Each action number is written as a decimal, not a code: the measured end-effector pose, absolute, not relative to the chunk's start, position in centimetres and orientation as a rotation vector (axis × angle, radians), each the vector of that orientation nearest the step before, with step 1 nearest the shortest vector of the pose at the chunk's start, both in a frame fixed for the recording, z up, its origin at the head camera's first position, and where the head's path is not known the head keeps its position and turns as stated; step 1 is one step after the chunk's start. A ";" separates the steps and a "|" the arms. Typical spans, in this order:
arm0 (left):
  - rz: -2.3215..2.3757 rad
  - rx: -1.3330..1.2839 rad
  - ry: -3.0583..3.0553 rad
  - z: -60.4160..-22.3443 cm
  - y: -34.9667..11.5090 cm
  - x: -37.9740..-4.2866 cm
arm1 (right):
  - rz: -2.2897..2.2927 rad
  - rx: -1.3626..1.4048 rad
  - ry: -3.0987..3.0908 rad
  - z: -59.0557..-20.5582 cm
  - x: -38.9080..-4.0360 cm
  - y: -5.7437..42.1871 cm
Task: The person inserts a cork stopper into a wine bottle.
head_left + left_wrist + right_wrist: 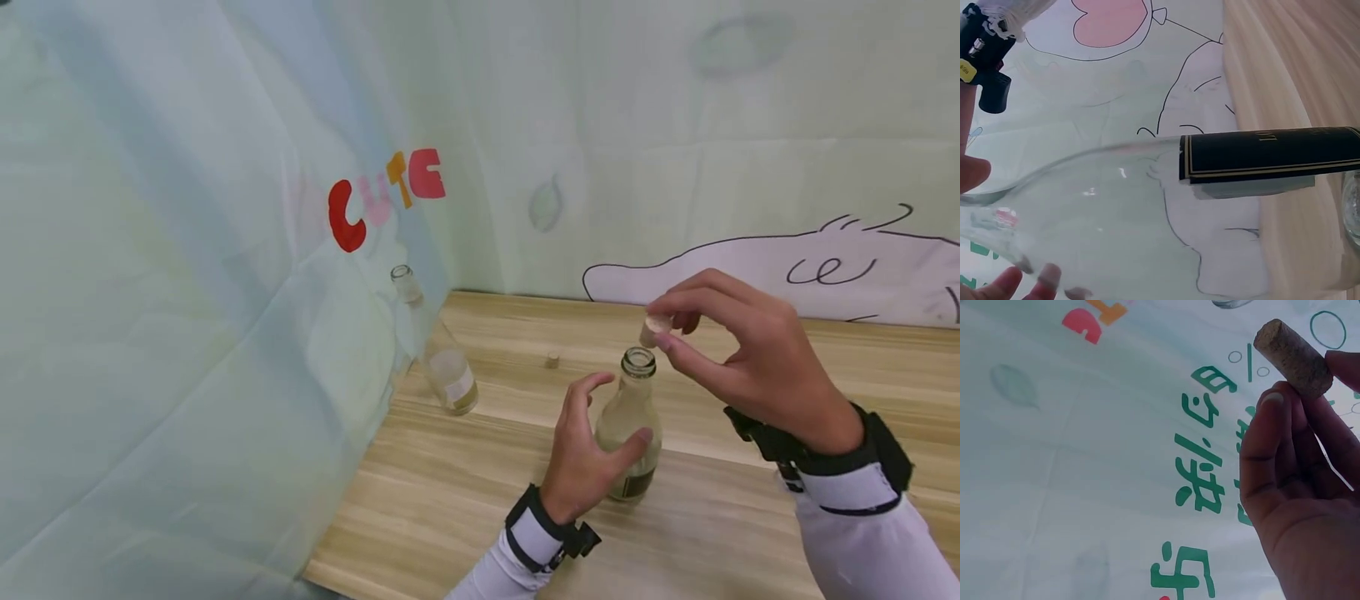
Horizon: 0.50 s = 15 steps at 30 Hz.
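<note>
A clear glass bottle (637, 408) with a dark label (1266, 153) stands upright on the wooden table. Thumb and fingers of my left hand (588, 467) curve round its body from the left; in the left wrist view some fingertips show against the glass. Just above the bottle's mouth (639, 362), my right hand (757, 358) pinches a cork (656, 329) between thumb and fingers. Seen from the right wrist, the cork (1294, 357) is a speckled tan cylinder, tilted, with one end free. A small gap seems to lie between cork and mouth.
Farther left stands another clear bottle (450, 379) with a pale label, close to the hanging cloth (225, 358). A second small cork (552, 361) sits on the table (502, 467) between the bottles. Printed cloth also hangs along the back edge.
</note>
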<state>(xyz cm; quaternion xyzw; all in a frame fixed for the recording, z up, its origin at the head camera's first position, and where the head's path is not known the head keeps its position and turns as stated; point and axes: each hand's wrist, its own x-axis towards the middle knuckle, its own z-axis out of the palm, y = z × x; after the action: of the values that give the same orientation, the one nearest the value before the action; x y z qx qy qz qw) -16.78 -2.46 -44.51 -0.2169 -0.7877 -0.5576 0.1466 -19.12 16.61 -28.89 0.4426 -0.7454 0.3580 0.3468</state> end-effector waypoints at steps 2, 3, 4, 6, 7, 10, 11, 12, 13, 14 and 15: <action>-1.614 -0.630 -2.264 -44.5 -2.4 -16.8 | 0.928 1.178 -1.928 -28.9 -18.9 16.3; -1.616 -0.635 -2.261 -44.5 -2.4 -16.8 | 0.929 1.191 -1.925 -28.9 -18.9 16.2; -1.620 -0.640 -2.260 -44.5 -2.4 -16.8 | 0.928 1.203 -1.926 -28.9 -18.9 16.1; -1.621 -0.647 -2.256 -44.5 -2.4 -16.8 | 0.921 1.225 -1.935 -29.1 -19.0 16.0; -1.621 -0.652 -2.253 -44.5 -2.4 -16.8 | 0.920 1.236 -1.935 -29.2 -19.1 16.0; -1.621 -0.663 -2.248 -44.5 -2.3 -16.9 | 0.917 1.256 -1.940 -29.4 -19.2 16.0; -1.622 -0.667 -2.247 -44.5 -2.3 -16.9 | 0.917 1.260 -1.941 -29.4 -19.3 16.0; -1.624 -0.671 -2.246 -44.5 -2.3 -16.9 | 0.918 1.263 -1.943 -29.5 -19.3 16.1; -1.625 -0.675 -2.245 -44.5 -2.3 -17.0 | 0.919 1.263 -1.945 -29.6 -19.4 16.1; -1.627 -0.678 -2.245 -44.5 -2.3 -17.0 | 0.922 1.265 -1.948 -29.6 -19.4 16.1; -1.626 -0.681 -2.246 -44.5 -2.3 -17.0 | 0.925 1.265 -1.949 -29.7 -19.5 16.2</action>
<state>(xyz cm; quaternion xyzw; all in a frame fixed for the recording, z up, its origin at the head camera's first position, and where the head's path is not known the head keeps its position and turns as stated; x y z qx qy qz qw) -17.05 -2.31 -44.46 -0.2361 -0.7786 -0.5636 0.1430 -19.47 16.15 -29.66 0.4802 -0.7397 0.3509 0.3147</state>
